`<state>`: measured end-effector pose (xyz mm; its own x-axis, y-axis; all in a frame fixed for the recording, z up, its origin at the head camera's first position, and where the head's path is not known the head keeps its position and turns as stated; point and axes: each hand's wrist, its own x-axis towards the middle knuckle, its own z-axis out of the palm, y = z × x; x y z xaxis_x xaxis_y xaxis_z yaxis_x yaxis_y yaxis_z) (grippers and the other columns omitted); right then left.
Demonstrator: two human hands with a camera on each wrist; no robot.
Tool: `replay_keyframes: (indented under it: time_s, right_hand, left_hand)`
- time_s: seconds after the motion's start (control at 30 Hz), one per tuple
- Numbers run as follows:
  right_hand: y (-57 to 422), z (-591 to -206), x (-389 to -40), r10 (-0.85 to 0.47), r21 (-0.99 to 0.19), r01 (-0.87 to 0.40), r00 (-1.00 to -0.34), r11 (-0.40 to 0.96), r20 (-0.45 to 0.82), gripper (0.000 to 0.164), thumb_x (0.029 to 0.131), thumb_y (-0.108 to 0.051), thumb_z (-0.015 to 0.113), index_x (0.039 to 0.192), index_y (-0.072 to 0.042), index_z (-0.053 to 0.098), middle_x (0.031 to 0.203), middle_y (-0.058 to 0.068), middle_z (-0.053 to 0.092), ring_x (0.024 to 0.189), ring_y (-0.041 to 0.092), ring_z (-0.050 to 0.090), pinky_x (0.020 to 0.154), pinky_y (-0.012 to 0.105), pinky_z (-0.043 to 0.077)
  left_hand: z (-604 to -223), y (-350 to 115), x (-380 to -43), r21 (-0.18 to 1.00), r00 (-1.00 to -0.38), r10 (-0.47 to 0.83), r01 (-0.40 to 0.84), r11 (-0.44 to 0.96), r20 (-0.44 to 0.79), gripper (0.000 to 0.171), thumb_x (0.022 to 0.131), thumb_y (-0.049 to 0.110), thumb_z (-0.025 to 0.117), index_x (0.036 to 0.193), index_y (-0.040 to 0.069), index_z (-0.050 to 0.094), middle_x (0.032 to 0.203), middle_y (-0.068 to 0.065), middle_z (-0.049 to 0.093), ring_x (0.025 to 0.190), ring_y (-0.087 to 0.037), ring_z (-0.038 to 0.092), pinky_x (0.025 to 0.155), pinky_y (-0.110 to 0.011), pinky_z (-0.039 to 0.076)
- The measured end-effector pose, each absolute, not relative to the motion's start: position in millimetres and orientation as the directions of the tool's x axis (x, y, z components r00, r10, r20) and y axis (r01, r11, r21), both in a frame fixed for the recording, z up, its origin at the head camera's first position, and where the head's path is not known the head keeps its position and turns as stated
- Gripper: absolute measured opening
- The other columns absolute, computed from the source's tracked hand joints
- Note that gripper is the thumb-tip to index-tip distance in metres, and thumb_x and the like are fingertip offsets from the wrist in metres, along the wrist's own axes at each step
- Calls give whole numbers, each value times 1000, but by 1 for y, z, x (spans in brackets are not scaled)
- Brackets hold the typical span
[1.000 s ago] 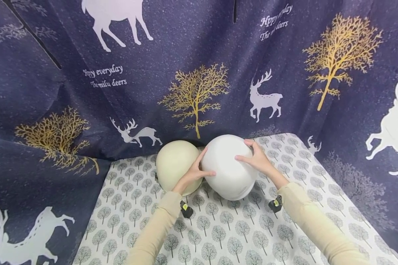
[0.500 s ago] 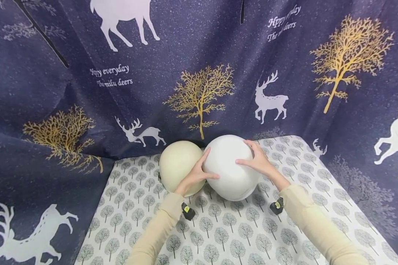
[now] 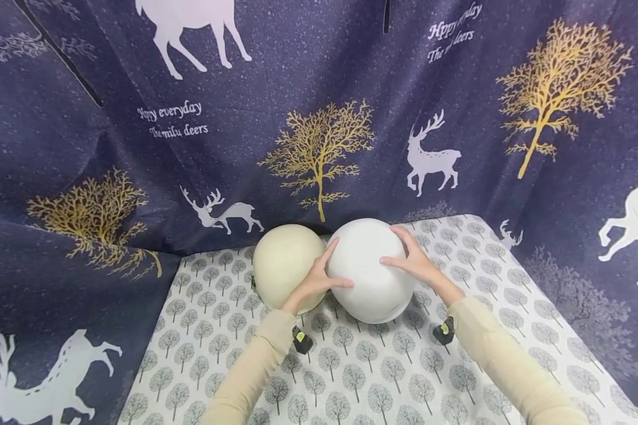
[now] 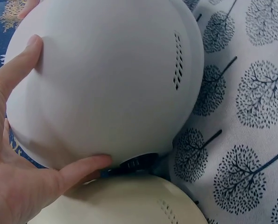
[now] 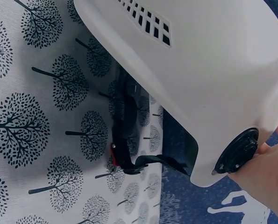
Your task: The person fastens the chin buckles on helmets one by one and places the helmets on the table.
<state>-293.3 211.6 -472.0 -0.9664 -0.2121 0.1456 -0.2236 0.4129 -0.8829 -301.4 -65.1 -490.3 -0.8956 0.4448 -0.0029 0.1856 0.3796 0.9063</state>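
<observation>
A white helmet [image 3: 371,271] is held between both hands over the cloth-covered table. My left hand [image 3: 319,279] grips its left side, thumb and fingers spread over the shell, as the left wrist view confirms. On the opposite side my right hand [image 3: 416,260] holds the upper right of the shell. Vent holes [image 5: 148,23], a round black side knob [image 5: 239,150] and a dangling black chin strap with a red-edged buckle [image 5: 121,151] show in the right wrist view. A cream helmet [image 3: 282,265] rests just left of the white one, partly hidden by my left hand.
The table cloth [image 3: 351,378] is white with grey tree prints. A dark blue curtain [image 3: 234,159] with deer and golden trees hangs close behind both helmets and along the sides. Black wrist cameras [image 3: 300,341] sit on both wrists.
The head view has shifted slightly. The white helmet is slightly lower against the curtain and a little less tilted. Both hands keep their hold, and the cream helmet stays in place.
</observation>
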Motion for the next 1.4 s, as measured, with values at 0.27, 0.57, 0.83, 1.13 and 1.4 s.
replay_keyframes:
  time_s: [0.27, 0.57, 0.83, 1.13, 1.4]
  right_hand:
    - [213, -470, -293, -212, -893, -192, -971, 408, 112, 91, 84, -22, 74, 154, -4, 20, 161, 23, 15, 146, 49, 19, 116, 66, 20]
    - [211, -464, -300, -183, -891, -119, -982, 439, 41, 90, 86, -28, 71, 155, -7, 16, 160, 24, 14, 146, 49, 18, 116, 65, 20]
    - [213, -461, -308, -222, -873, -87, -975, 479, -25, 94, 85, -30, 71, 156, -8, 14, 161, 24, 11, 146, 50, 15, 114, 69, 20]
    - [217, -469, -312, -211, -874, -45, -975, 483, -67, 97, 83, -33, 73, 156, -11, 14, 162, 24, 9, 145, 51, 19, 113, 69, 23]
    - [221, -475, -317, -217, -891, -22, -972, 454, -87, 98, 83, -32, 74, 156, -13, 12, 161, 24, 12, 145, 51, 19, 113, 69, 21]
  left_hand:
    - [-486, -68, -302, 918, -871, 491, 182, 353, -16, 107, 79, 28, 82, 157, 38, 9, 166, -8, 9, 149, -37, 23, 119, -57, 24]
    - [-489, -57, -310, 922, -889, 458, 160, 353, -21, 104, 80, 26, 80, 157, 34, 11, 165, -10, 9, 149, -38, 20, 118, -57, 25]
    - [-492, -48, -312, 894, -915, 404, 175, 412, -8, 100, 79, 25, 81, 157, 30, 18, 164, -8, 19, 148, -33, 27, 119, -53, 28]
    - [-491, -41, -311, 868, -923, 384, 191, 458, 0, 100, 77, 27, 82, 156, 26, 21, 161, -13, 23, 146, -36, 30, 117, -56, 29]
    - [-489, -33, -311, 872, -933, 358, 154, 465, -26, 100, 75, 32, 84, 155, 32, 24, 161, -10, 25, 146, -34, 32, 117, -54, 30]
